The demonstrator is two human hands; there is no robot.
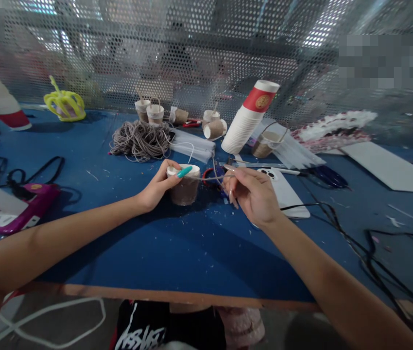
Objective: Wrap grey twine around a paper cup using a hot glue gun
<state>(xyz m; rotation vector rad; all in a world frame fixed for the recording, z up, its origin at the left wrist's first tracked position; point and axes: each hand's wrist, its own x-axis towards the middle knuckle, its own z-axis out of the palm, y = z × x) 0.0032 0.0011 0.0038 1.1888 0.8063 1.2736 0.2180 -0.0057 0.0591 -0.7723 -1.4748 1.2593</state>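
left hand (157, 187) grips twine-wrapped cup (185, 184) at table (192, 253) centre | right hand (253, 194) at its 3 o'clock pinches twine (210, 178) taut | twine bundle (141, 140) at 11 o'clock | advice: keep tension steady, lay coils snug.

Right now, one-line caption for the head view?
Left hand steadies a twine-wrapped cup while right hand pulls twine taut.

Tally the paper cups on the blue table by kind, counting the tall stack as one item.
Twine-wrapped cup in the left hand, held cup: 1
Small wrapped cups at the back: 5
Wrapped cup with handle: 1
Stack of white cups: 1
Total: 8
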